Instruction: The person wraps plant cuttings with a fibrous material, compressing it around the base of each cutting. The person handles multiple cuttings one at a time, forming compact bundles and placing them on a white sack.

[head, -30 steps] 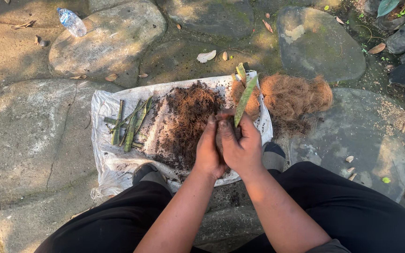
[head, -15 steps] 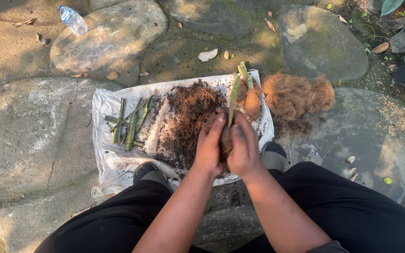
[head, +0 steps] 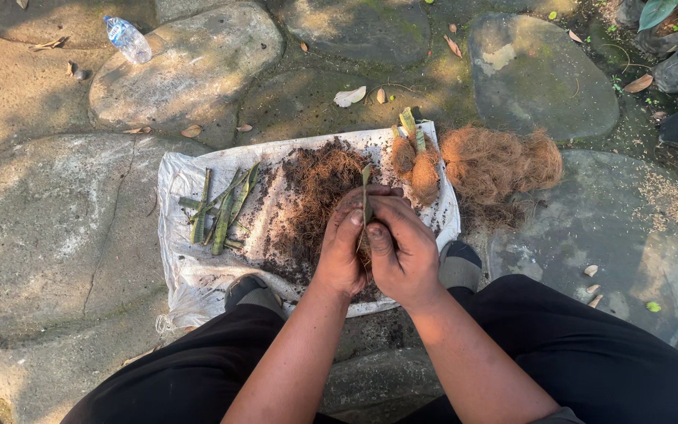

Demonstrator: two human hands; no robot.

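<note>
Hands met over a white sheet (head: 190,177) spread on flat grey stones (head: 56,228), seen from above the person's knees. The left hand (head: 344,251) and right hand (head: 402,251) were pressed close together, fingers curled around one narrow green cutting (head: 366,192). The cutting stood nearly upright between them, its pointed tip poking out above the fingers; its lower end was hidden inside the grip. Dark brown, stringy fibre (head: 319,184) lay heaped on the sheet just behind the hands. More green cuttings (head: 221,208) lay side by side on the sheet's left part. Two cuttings already wrapped in brown fibre balls (head: 416,161) stood near the sheet's far right edge, beside a big tuft of orange-brown husk (head: 500,161) on the stone. A clear plastic bottle (head: 127,38) lay well apart at top left.
</note>
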